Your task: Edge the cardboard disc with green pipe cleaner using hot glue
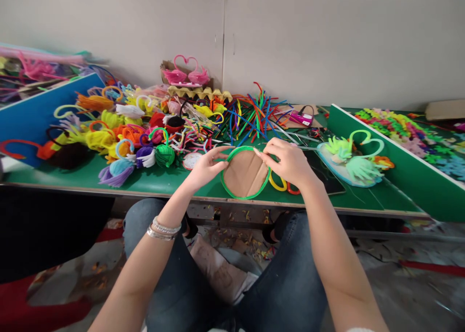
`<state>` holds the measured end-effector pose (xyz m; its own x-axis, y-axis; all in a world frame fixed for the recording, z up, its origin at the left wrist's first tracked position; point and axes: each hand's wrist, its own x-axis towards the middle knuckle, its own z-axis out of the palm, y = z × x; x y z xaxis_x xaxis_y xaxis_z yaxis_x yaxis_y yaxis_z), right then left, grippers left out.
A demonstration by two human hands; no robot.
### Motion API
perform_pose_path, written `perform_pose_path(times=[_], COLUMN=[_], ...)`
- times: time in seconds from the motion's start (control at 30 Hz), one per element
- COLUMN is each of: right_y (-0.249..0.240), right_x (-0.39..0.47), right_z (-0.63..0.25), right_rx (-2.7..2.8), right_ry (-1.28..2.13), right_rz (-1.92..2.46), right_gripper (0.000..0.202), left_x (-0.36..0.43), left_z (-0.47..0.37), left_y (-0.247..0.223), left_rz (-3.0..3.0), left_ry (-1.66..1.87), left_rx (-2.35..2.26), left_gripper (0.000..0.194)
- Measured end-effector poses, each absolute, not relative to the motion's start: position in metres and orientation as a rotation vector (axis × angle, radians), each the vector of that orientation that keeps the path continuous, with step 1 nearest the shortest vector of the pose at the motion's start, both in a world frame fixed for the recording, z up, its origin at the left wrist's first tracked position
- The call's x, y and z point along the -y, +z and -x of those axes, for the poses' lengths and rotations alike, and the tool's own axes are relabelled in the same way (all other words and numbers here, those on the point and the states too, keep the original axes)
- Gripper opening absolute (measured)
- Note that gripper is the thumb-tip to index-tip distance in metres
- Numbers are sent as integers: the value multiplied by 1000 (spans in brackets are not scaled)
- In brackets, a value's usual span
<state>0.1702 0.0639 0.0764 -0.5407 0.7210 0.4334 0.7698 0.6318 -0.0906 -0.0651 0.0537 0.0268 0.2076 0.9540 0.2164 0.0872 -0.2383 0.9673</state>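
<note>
Between my two hands is a round cardboard disc (244, 173) with a bright green fuzzy rim, tilted up at the front edge of the green table. My left hand (209, 166) grips its left edge between thumb and fingers. At the upper right of the rim, the thumb and fingers of my right hand (285, 160) pinch the edge. Just right of the disc lie scissors with a yellow handle loop (277, 182) and an orange one (292, 188), partly covered by my right hand. A dark flat panel (323, 172) lies beyond them.
Left of my hands is a heap of pipe-cleaner swans (119, 133). Loose pipe cleaners (250, 116) are piled behind the disc. A pink swan pair (186, 75) stands at the back. On the right, a green swan pair (358, 160) sits near a green divider (395, 157); a blue divider (47, 114) stands left.
</note>
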Motion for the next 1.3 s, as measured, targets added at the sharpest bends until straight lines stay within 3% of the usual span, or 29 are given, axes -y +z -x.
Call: perform_pose_path(times=[0.53,0.8,1.3], right_y=[53,42,35], right_x=[-74,-74,-76], right_z=[-160,-151,-145], right_rx=[2749,2831,2865], right_ry=[-55,13,-63], right_rz=[1479,1485,1429], right_gripper=[34,35,34], left_x=[-57,-49,-62], left_z=[68,74,71], left_y=[12,18,20], left_rz=[-1706,-2065,-2305], left_ry=[837,604,586], left_rx=[-1405,-1468,-1522], left_gripper=[21,29,30])
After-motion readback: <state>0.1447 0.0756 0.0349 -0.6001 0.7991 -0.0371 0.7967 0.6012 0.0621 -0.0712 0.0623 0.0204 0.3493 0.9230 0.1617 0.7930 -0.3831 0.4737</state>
